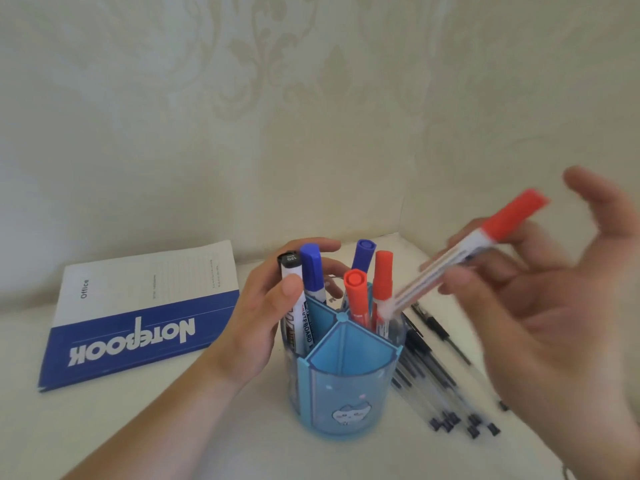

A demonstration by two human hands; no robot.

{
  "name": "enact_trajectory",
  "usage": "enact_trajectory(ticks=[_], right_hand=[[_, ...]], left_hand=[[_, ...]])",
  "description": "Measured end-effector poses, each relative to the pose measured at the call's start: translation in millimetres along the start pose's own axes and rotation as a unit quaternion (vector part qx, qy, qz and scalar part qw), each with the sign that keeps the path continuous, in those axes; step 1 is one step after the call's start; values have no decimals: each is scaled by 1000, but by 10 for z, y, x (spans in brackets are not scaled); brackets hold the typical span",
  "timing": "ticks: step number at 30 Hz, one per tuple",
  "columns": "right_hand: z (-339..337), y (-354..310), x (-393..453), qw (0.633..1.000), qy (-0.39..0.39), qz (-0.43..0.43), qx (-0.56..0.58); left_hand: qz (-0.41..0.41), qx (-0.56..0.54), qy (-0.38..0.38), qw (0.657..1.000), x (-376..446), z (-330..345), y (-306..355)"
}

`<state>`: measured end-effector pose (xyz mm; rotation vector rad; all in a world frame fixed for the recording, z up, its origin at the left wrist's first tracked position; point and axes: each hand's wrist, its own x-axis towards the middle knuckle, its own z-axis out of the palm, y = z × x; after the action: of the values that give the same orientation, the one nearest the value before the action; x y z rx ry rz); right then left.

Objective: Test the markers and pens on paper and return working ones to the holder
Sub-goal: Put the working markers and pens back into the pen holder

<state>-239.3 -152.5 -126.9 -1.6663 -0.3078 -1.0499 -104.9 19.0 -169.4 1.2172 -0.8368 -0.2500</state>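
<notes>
Left hand (263, 317): fingers wrapped around holder (346, 386), steadying it.
Right hand (540, 306): loosely pinching red marker (460, 258), seemingly angled toward holder's 2 o'clock compartment.

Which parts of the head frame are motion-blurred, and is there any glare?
Head view: the right hand and the red-capped white marker it holds are smeared by motion; the left hand, translucent blue plastic holder and blue-and-white notebook stay fairly sharp. Light is soft and even, no glare; wide-angle bending at the edges.
</notes>
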Motion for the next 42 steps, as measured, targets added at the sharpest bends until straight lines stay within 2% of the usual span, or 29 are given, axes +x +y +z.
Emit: enact_trajectory(ticks=[2, 4, 6, 8, 9, 10, 12, 13, 14, 17, 18, 19, 21, 23, 25, 26, 28, 33, 35, 37, 38, 40, 41, 42], right_hand=[[53, 67, -67, 994, -73, 12, -76], [44, 98, -71, 968, -135, -40, -207], [-37, 129, -28, 966, -113, -70, -220], [-180, 219, 43, 985, -52, -7, -164], [-271, 320, 70, 980, -37, 33, -194], [-359, 433, 85, 951, -64, 81, -291], [-503, 656, 30, 830, -190, 179, -493], [-522, 749, -11, 783, -241, 217, -530], [-513, 811, -43, 761, -277, 249, -532], [-459, 836, -36, 743, -309, 251, -538], [-460, 812, -6, 753, -295, 236, -539], [-454, 747, 25, 781, -256, 212, -529], [-414, 554, 92, 883, -101, 125, -440], [-374, 326, 152, 969, 54, 45, -238], [-320, 212, 145, 994, 100, 25, -47], [-277, 178, 110, 995, 97, 35, 5], [-131, 103, 22, 997, 66, 24, 18], [51, 38, -126, 985, -92, -50, -138], [-29, 119, -83, 990, -88, -22, -105], [-131, 256, -13, 990, -50, 62, -113], [-197, 370, -1, 972, -73, 103, -201], [-306, 605, -32, 874, -191, 168, -414], [-323, 690, -62, 834, -236, 195, -459], [-322, 736, -89, 820, -262, 219, -460]], left_hand=[[3, -4, -4, 1000, -3, 0, 1], [10, -1, -2, 1000, -4, 4, 11], [18, 6, 2, 1000, -2, 13, 23], [18, 0, 1, 1000, -9, 17, 20], [18, -7, -3, 1000, -17, 18, 12], [14, -14, -7, 1000, -25, 17, 7], [-2, -22, -11, 1000, -36, 13, -1], [-7, -22, -13, 1000, -36, 8, -3], [-9, -22, -16, 1000, -35, 7, -3], [-10, -20, -15, 1000, -37, 14, -1], [-9, -19, -8, 1000, -34, 19, 6], [-8, -19, -1, 1000, -31, 24, 13], [-7, -15, 9, 1000, -23, 32, 38], [-9, -14, 12, 1000, -22, 44, 58], [-7, -18, 14, 1000, -23, 48, 68], [1, -15, 14, 1000, -22, 43, 68], [13, -7, 14, 1000, -23, 38, 74], [19, 8, 15, 1000, -8, 26, 60], [18, 7, 16, 1000, -5, 18, 56], [17, 5, 16, 1000, 1, 10, 48], [16, 3, 14, 1000, -1, 10, 45], [10, -4, 8, 1000, -2, 7, 35], [9, -3, 7, 1000, 0, 5, 35], [9, 0, 8, 1000, 3, 5, 41]])
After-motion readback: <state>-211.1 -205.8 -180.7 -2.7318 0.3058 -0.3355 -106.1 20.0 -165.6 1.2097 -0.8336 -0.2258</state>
